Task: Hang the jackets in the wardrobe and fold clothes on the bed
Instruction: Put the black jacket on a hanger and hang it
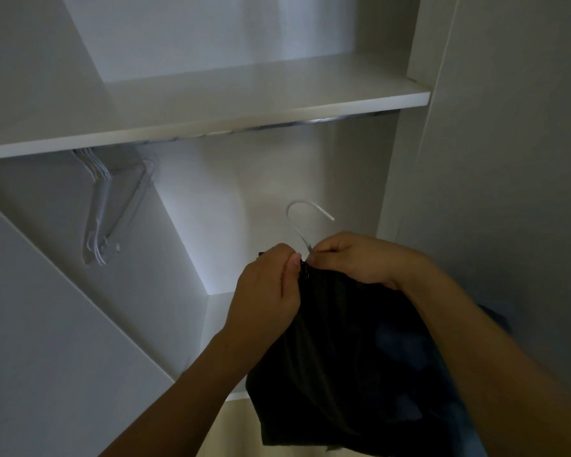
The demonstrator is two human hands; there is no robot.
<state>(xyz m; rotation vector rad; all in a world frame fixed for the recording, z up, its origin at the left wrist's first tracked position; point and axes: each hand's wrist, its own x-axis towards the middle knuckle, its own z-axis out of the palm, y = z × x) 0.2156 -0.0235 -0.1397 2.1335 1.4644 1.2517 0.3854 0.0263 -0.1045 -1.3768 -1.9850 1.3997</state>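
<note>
Jacket (pixel 343 341), dark, hangs at five o'clock on a white hanger (pixel 299 222); left hand (pixel 267 291) and right hand (pixel 353 258) pinch its collar together; next, hook onto the rail (pixel 277 125) at twelve

Spare hangers (pixel 106 206) hang on the rail (pixel 277 124) under the shelf (pixel 211 117), upper left; the jacket (pixel 343 351) with its hanger hook (pixel 302 216) sits lower right.
</note>
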